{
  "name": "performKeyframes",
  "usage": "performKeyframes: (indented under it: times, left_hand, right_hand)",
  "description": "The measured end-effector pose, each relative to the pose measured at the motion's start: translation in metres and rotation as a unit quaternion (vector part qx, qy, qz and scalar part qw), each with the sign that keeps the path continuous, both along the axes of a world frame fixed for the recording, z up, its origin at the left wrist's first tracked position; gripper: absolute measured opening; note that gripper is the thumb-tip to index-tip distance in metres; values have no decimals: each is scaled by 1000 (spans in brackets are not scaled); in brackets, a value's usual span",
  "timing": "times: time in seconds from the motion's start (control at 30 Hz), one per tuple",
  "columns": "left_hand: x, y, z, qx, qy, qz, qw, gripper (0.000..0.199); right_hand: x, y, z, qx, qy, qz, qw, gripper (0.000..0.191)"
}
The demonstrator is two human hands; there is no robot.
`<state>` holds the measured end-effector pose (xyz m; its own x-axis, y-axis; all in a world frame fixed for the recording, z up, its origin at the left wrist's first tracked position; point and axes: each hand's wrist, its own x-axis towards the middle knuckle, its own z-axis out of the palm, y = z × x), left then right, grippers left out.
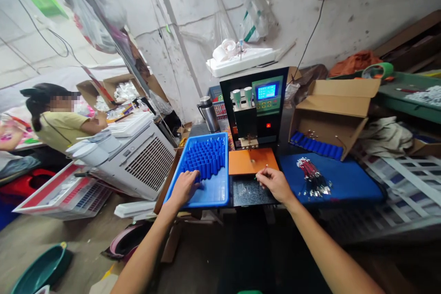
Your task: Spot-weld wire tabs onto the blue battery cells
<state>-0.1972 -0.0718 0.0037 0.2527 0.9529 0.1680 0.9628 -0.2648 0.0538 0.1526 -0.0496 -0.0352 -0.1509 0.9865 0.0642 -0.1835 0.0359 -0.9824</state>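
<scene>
My left hand (187,187) is over the blue plastic tray (210,197), its fingers curled down beside the front row of upright blue cylindrical battery cells (206,156). What those fingers close on is hidden. In front of the spot welder (255,119), my right hand (274,183) pinches a thin wire lead (266,166), of which only small ends show. That hand is just off the front edge of the orange plate (241,163). A bundle of red and black wire leads (313,177) lies to its right on a blue surface (358,181).
An open cardboard box (339,96) with several wired blue cells stands at the right. Behind the tray is a steel flask (208,112). A grey air cooler (148,156) flanks the left side. A co-worker (62,124) sits farther left.
</scene>
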Motion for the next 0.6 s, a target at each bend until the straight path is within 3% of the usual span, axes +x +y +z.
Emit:
performKeyframes:
  times: [0.1, 0.17, 0.27, 0.37, 0.47, 0.6]
  left_hand:
    - [5, -4, 2, -7, -139, -6, 990, 11]
    - [17, -1, 6, 19, -244, 22, 969, 19]
    - [50, 15, 15, 46, -374, 71, 924, 37]
    - [98, 41, 18, 0, -472, 38, 881, 42]
    - [146, 71, 8, -41, -511, -24, 859, 35]
    - [184, 100, -11, -35, -479, -54, 875, 26]
  right_hand:
    - [3, 1, 1, -19, 18, -12, 1000, 40]
    - [3, 4, 2, -28, 36, -23, 999, 38]
    - [3, 11, 4, -37, 77, -63, 994, 35]
    - [4, 17, 5, -47, 107, -112, 987, 32]
    - [7, 20, 5, -46, 109, -130, 984, 29]
    - [17, 19, 4, -38, 102, -140, 984, 28]
